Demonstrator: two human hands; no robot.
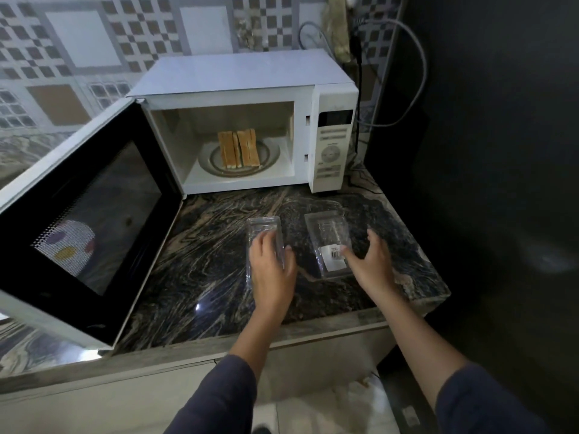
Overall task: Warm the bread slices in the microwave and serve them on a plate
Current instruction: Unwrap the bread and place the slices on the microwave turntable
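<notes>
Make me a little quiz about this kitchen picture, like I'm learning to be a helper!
1. True or false: the microwave door is shut.
2. Where are the bread slices? A: in a bowl. B: on the turntable inside the microwave. C: on a plate beside it.
3. Fill in: the barcode label is on the clear tray nearest the ____ hand.
Key: 1 false, it is open. 2 B. 3 right hand.
</notes>
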